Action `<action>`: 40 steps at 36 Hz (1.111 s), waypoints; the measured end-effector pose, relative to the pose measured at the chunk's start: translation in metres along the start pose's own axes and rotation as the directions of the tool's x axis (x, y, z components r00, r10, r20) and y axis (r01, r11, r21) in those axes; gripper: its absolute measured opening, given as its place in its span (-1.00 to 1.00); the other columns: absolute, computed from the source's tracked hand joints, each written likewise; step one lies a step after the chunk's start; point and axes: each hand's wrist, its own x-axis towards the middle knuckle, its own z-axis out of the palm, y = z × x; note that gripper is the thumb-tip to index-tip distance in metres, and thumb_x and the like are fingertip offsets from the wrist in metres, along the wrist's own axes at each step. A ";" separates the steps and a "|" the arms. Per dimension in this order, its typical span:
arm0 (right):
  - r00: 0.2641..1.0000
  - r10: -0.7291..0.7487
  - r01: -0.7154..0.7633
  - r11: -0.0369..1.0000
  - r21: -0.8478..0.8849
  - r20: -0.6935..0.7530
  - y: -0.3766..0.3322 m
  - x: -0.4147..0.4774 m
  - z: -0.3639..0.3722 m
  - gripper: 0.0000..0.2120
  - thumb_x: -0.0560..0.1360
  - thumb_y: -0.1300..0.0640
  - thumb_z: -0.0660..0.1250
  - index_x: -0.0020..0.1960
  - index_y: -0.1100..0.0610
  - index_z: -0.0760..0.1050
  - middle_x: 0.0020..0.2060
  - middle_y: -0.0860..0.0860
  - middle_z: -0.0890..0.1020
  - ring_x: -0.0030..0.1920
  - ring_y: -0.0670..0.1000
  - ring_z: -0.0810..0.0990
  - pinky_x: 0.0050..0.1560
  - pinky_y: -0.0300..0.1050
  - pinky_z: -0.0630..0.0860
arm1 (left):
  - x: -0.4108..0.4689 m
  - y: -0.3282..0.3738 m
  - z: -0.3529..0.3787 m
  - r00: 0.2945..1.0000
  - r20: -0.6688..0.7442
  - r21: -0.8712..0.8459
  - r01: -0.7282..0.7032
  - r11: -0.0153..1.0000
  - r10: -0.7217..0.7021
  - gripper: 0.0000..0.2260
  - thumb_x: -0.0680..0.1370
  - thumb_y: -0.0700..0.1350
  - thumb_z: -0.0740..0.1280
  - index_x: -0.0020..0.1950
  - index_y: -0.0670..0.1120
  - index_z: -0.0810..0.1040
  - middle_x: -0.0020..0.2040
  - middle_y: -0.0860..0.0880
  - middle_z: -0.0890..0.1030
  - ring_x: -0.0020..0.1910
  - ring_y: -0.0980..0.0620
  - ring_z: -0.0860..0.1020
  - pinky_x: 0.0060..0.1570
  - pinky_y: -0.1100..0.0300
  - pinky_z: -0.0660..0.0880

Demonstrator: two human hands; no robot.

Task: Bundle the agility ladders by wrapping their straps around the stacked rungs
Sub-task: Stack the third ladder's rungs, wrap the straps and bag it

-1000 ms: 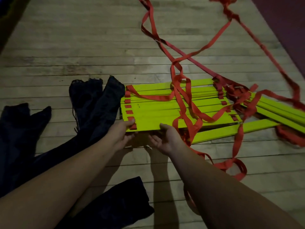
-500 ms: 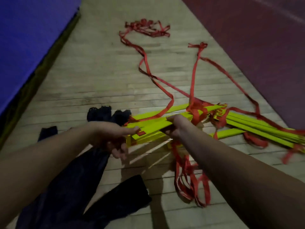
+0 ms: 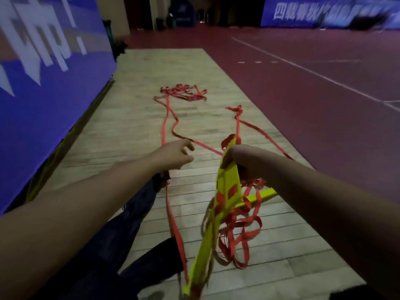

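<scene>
Your right hand [image 3: 244, 161] clamps the stacked yellow rungs [image 3: 225, 198], tilted on end; left hand [image 3: 175, 154] hovers beside them, fingers loosely curled, holding nothing. Red straps [image 3: 173, 224] trail beyond the rungs over the wood floor [image 3: 134, 126]; the blue wall pad [image 3: 43, 87] is well left.

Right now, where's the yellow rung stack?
Head view, right of centre: the yellow rung stack is held up on end in the right hand, red straps looped beside it.
</scene>
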 end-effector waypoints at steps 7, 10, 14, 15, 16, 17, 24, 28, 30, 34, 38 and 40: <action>0.995 -0.061 0.081 0.959 -0.270 0.082 0.023 -0.039 -0.008 -0.82 0.53 0.31 0.30 0.10 0.35 0.49 -0.07 0.26 0.66 -0.20 0.17 0.70 -0.16 -0.02 0.68 | -0.008 0.031 0.028 0.949 -0.031 0.219 -0.299 0.929 0.313 -0.48 0.63 -0.17 0.27 0.54 0.19 0.28 0.60 0.02 0.14 0.56 0.00 0.13 0.40 0.22 0.11; 0.992 -0.063 0.094 0.940 -0.327 0.105 0.037 -0.046 -0.007 -0.75 0.46 0.36 0.34 0.13 0.37 0.50 0.07 0.35 0.64 0.05 0.34 0.67 0.17 0.23 0.61 | 0.003 0.030 0.045 0.952 -0.070 0.285 -0.268 0.920 0.298 -0.53 0.67 -0.07 0.23 0.56 0.20 0.26 0.63 -0.04 0.04 0.59 -0.08 0.03 0.51 0.06 0.05; 0.990 -0.090 0.127 0.908 -0.400 0.109 0.051 -0.055 -0.007 -0.90 0.48 0.35 0.37 -0.02 0.26 0.50 0.09 0.30 0.64 0.08 0.30 0.67 0.20 0.23 0.59 | 0.023 0.019 0.054 0.984 -0.087 0.125 -0.147 0.981 0.158 -0.52 0.66 0.07 0.22 0.57 0.24 0.19 0.60 -0.18 0.08 0.57 -0.18 0.14 0.48 -0.02 0.15; 0.990 -0.092 0.131 0.898 -0.420 0.111 0.055 -0.056 -0.009 -0.88 0.47 0.34 0.38 -0.02 0.24 0.49 0.09 0.29 0.63 0.09 0.30 0.66 0.19 0.24 0.59 | 0.029 0.016 0.056 0.986 -0.075 0.092 -0.145 0.985 0.152 -0.51 0.66 0.06 0.22 0.57 0.21 0.19 0.59 -0.18 0.13 0.54 -0.16 0.21 0.46 0.01 0.20; 0.990 -0.094 0.133 0.888 -0.440 0.109 0.059 -0.057 -0.010 -0.86 0.46 0.33 0.40 -0.01 0.24 0.50 0.08 0.27 0.63 0.08 0.29 0.67 0.17 0.23 0.60 | 0.035 0.014 0.059 0.986 -0.067 0.074 -0.150 0.986 0.155 -0.51 0.66 0.06 0.23 0.58 0.18 0.19 0.58 -0.18 0.17 0.51 -0.14 0.27 0.44 0.03 0.24; 0.989 -0.101 0.139 0.876 -0.462 0.105 0.062 -0.057 -0.011 -0.83 0.45 0.33 0.41 0.03 0.25 0.51 0.06 0.26 0.63 0.06 0.28 0.67 0.14 0.20 0.62 | 0.041 0.011 0.062 0.985 -0.057 0.070 -0.157 0.985 0.161 -0.50 0.66 0.06 0.24 0.58 0.15 0.20 0.57 -0.17 0.21 0.48 -0.13 0.32 0.42 0.04 0.28; 0.986 -0.072 0.143 0.825 -0.547 0.149 0.076 -0.055 -0.028 -0.83 0.50 0.31 0.38 0.09 0.25 0.54 -0.14 0.07 0.60 -0.09 0.14 0.65 -0.22 -0.13 0.57 | 0.068 0.011 0.075 0.988 -0.011 0.186 -0.150 0.971 0.154 -0.79 0.66 -0.06 0.24 0.02 -0.06 0.65 -0.04 -0.07 0.62 -0.17 0.04 0.53 -0.18 0.12 0.48; 0.986 -0.083 0.154 0.785 -0.600 0.144 0.083 -0.051 -0.039 -0.87 0.54 0.29 0.35 0.08 0.19 0.49 -0.19 -0.02 0.52 -0.24 -0.06 0.53 -0.31 -0.25 0.48 | 0.083 0.007 0.076 0.992 -0.095 0.168 -0.069 0.983 0.085 -0.81 0.64 -0.13 0.28 -0.05 -0.10 0.67 -0.14 -0.07 0.63 -0.20 -0.03 0.60 -0.29 0.14 0.50; 0.986 -0.089 0.158 0.734 -0.660 0.138 0.087 -0.048 -0.042 -0.75 0.56 0.24 0.34 0.21 0.28 0.50 -0.11 0.04 0.55 -0.18 -0.03 0.54 -0.27 -0.22 0.47 | 0.090 0.005 0.072 0.977 -0.211 0.094 0.002 0.996 0.018 -0.82 0.65 -0.17 0.27 0.02 -0.16 0.66 -0.06 -0.12 0.64 -0.08 -0.13 0.63 -0.24 0.15 0.49; 0.986 -0.095 0.162 0.699 -0.696 0.134 0.093 -0.048 -0.048 -0.69 0.58 0.23 0.34 0.30 0.28 0.48 0.09 0.17 0.60 0.04 0.12 0.63 -0.03 -0.05 0.59 | 0.101 -0.010 0.045 0.856 -0.492 -0.045 0.156 0.987 -0.157 -0.79 0.60 -0.28 0.25 0.19 -0.26 0.58 0.23 -0.23 0.53 0.17 -0.22 0.56 0.14 0.01 0.52; 0.984 -0.123 0.179 0.698 -0.694 0.129 0.093 -0.050 -0.061 -0.70 0.58 0.26 0.32 0.30 0.24 0.48 0.15 0.18 0.61 0.11 0.16 0.64 0.11 0.08 0.62 | 0.097 -0.032 0.035 0.898 -0.407 -0.054 0.159 0.986 -0.167 -0.59 0.65 -0.07 0.22 0.48 -0.15 0.39 0.48 -0.20 0.34 0.36 -0.23 0.44 0.30 -0.01 0.40; 0.980 -0.154 0.198 0.695 -0.691 0.126 0.092 -0.052 -0.067 -0.75 0.58 0.26 0.32 0.25 0.23 0.49 0.10 0.15 0.61 0.05 0.12 0.64 0.00 0.02 0.63 | 0.091 -0.028 0.033 0.945 -0.319 -0.112 0.033 0.993 -0.068 -0.56 0.66 0.14 0.19 0.47 -0.04 0.43 0.46 -0.15 0.43 0.39 -0.17 0.43 0.29 0.01 0.38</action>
